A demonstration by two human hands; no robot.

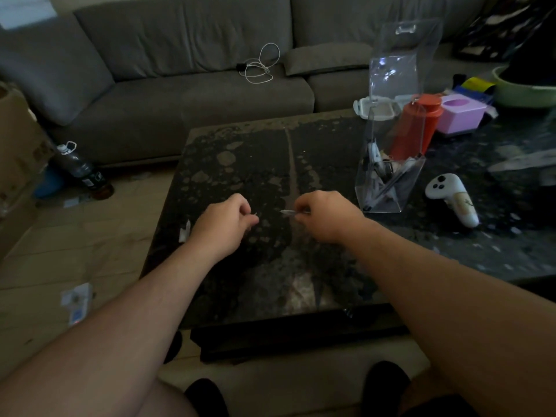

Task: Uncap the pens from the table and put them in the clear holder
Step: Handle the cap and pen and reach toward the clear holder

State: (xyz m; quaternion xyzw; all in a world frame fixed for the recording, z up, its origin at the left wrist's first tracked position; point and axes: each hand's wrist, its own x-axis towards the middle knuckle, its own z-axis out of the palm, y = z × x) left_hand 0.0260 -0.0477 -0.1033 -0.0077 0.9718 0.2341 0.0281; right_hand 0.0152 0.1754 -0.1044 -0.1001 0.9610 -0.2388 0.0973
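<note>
Right hand (323,216) pinches a slim silvery pen (290,212), tip out; left hand (227,225) curled w/ what's prob. its cap, hidden. Pulled apart to uncap. Clear plastic holder (388,176) waits right.

The clear holder (388,164) at right of centre is showing as glossy, see-through plastic, catching glints of light. The table (270,182) is looking like dark mottled stone with a dull sheen, while the sofa (180,85) across the top is wearing matt grey cloth

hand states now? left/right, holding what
Left hand: fingers curled, pinching something small, likely the cap; too blurred to confirm.
Right hand: pinching the pen, tip exposed.
</note>
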